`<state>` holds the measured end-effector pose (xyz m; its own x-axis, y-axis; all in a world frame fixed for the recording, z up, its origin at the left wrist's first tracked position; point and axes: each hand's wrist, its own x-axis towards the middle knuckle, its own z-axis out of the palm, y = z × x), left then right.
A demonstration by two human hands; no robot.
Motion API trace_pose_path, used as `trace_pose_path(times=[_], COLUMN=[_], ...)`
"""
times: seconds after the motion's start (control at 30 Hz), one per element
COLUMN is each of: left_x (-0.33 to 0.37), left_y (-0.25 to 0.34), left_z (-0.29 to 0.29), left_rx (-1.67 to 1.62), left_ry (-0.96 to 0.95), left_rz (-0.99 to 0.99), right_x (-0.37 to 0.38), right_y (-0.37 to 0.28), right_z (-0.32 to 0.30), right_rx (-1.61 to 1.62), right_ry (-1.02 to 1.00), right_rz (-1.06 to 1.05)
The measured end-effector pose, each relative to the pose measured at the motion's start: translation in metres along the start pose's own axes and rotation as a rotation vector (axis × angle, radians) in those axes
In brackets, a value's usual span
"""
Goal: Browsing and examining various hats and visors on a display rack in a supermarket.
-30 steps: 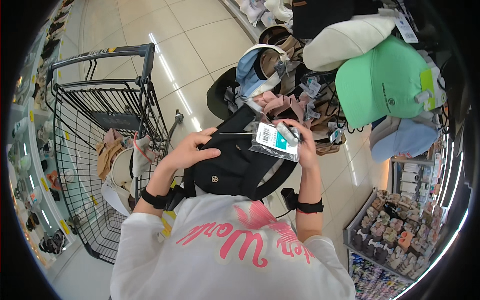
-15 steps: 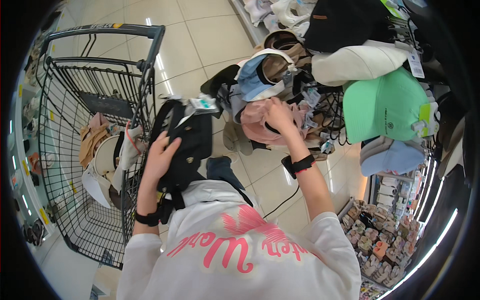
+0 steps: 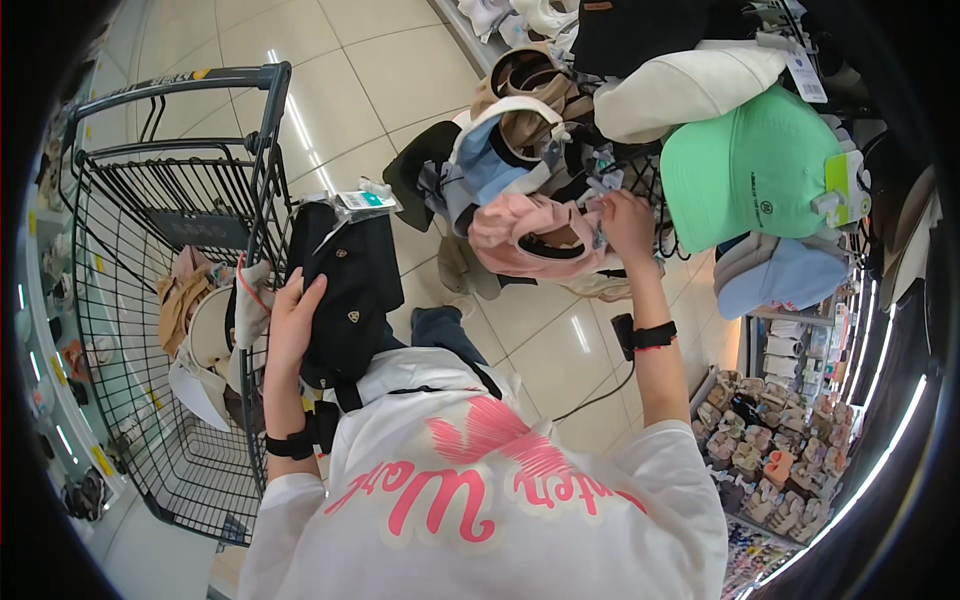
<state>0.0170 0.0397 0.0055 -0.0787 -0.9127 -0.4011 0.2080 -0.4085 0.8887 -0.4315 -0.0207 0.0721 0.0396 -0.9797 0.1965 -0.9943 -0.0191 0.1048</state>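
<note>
Pink cap (image 3: 500,238) sits by right hand (image 3: 628,230) (grip unclear); left hand (image 3: 291,318) clasps black hat (image 3: 350,285).

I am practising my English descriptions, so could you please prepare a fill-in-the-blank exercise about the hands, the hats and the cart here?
1. The tagged cloth item in the left hand is coloured ____.
2. The hat nearest to the right hand is coloured ____.
3. The shopping cart stands on the person's ____ side.
4. Just below the cream hat is a cap coloured bright ____.

Missing words: black; pink; left; green.
</note>
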Motion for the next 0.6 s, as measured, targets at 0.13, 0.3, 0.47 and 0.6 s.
trace_pose_path(times=[0.13, 0.3, 0.47, 0.6], left_x=[0.004, 0.013, 0.018, 0.017], left_y=[0.001, 0.007, 0.009, 0.006], left_z=[0.002, 0.002, 0.007, 0.015], left_rx=[0.041, 0.074, 0.139, 0.163], left_ry=[-0.062, -0.069, -0.083, -0.087], left_rz=[0.057, -0.017, -0.019, 0.021], right_x=[-0.029, -0.053, -0.063, -0.046], right_y=[0.023, 0.039, 0.009, -0.045], right_z=[0.001, 0.009, 0.047, 0.056], right_rx=[0.000, 0.017, 0.775, 0.912], right_ry=[-0.007, -0.115, 0.002, 0.054], right_rz=[0.052, 0.174, 0.470, 0.508])
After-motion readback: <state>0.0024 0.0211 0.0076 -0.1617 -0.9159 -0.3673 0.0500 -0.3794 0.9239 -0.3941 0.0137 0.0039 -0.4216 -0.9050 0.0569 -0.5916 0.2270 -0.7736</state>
